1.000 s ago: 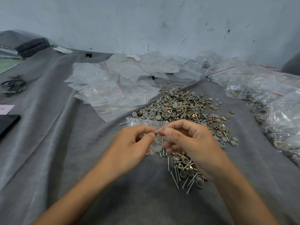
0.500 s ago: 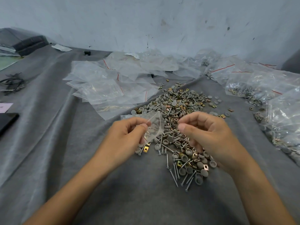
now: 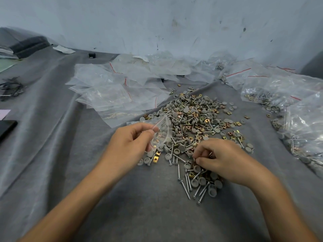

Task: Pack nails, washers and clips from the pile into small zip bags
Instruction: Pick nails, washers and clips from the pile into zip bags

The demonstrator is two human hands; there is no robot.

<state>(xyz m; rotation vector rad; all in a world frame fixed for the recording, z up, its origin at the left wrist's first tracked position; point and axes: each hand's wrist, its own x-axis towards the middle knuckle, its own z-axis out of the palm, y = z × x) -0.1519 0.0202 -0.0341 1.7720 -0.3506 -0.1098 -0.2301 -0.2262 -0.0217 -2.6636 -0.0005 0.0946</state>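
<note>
One zip bag (image 3: pixel 162 131) pinched by left hand (image 3: pixel 129 144); right hand (image 3: pixel 222 159) touching pile (image 3: pixel 192 116).

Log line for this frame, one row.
left hand: pinches zip bag, mouth open | right hand: fingers curled into pile, grasp unclear | step: picking parts

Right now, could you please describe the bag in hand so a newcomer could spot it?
Find the pile on the cloth. At its near left edge, the left hand pinches a small clear bag. It alone is lifted; other bags lie on the cloth.
</note>
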